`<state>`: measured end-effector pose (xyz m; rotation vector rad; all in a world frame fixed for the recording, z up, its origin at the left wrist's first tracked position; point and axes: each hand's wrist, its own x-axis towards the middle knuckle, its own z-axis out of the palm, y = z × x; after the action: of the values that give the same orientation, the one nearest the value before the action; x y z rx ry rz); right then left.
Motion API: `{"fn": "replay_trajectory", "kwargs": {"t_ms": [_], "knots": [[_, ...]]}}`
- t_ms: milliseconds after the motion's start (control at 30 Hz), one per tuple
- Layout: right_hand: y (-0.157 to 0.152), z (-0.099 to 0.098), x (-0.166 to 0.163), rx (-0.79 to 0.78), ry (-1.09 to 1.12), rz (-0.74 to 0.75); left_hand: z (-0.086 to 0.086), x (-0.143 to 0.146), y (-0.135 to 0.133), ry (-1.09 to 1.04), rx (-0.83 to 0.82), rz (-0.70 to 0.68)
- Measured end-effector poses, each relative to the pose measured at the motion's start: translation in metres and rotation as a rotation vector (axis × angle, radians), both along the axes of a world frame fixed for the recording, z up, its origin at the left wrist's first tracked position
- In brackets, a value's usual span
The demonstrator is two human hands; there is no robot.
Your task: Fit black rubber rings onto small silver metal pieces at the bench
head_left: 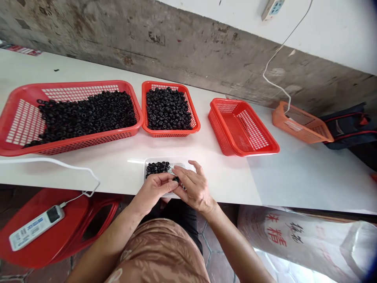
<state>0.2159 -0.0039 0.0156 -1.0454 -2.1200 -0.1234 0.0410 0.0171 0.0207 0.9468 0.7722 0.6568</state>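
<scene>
Near the table's front edge, my left hand (pixel 154 191) pinches a small black ring-shaped piece (pixel 176 179) between thumb and fingertips. My right hand (pixel 194 189) meets it from the other side, its thumb and forefinger drawn in close at the piece while another finger lifts away. Anything tiny between those right fingertips is too small to make out. Both hands are over a shallow whitish tray (pixel 145 167) and cover part of it. Loose black pieces (pixel 157 167) fill its left part, and small shiny bits (pixel 173 166) lie beside them.
Behind the tray stand a long red basket (pixel 88 141) and a smaller red basket (pixel 173 133), both holding many black pieces. Stacked red baskets (pixel 225 137) and an orange basket (pixel 303 131) are to the right. A white cable (pixel 67 164) runs to a power strip (pixel 37 228) on a red stool.
</scene>
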Motion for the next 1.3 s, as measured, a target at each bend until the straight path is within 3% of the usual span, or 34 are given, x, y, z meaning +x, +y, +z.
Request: {"fn": "replay_trajectory", "kwargs": {"t_ms": [233,400,467,567,633,667,733,800,867,967,1133,1300], "knots": [[0.007,-0.002,0.010,0.133,-0.105,0.142,-0.007,0.004,-0.005,0.053,0.094,0.004],[0.012,0.004,0.018,0.024,-0.139,0.117,-0.007,0.000,-0.003,0.196,0.283,0.027],[0.013,0.015,0.025,-0.070,-0.174,0.044,-0.008,-0.003,-0.001,0.274,0.353,0.137],[0.021,0.040,0.039,-0.388,-0.336,-0.068,-0.014,-0.008,0.001,0.347,0.395,0.290],[0.034,0.058,0.044,-0.627,-0.518,-0.076,-0.017,-0.009,0.001,0.375,0.437,0.309],[0.042,0.065,0.045,-0.674,-0.560,-0.091,-0.019,-0.009,0.001,0.387,0.468,0.304],[0.062,0.075,0.042,-0.586,-0.438,-0.209,-0.019,-0.008,0.000,0.406,0.535,0.294],[0.080,0.078,0.034,-0.307,-0.187,-0.425,-0.019,-0.006,-0.001,0.412,0.581,0.296],[0.090,0.074,0.025,-0.148,-0.034,-0.482,-0.019,-0.006,-0.001,0.405,0.588,0.302],[0.088,0.057,0.017,-0.136,0.004,-0.428,-0.020,-0.007,-0.003,0.378,0.563,0.335],[0.060,0.023,0.028,-0.269,-0.010,-0.414,-0.027,-0.008,-0.005,0.236,0.455,0.500],[0.041,0.004,0.037,-0.525,-0.015,-0.372,-0.029,-0.007,-0.004,0.133,0.429,0.607]]}}
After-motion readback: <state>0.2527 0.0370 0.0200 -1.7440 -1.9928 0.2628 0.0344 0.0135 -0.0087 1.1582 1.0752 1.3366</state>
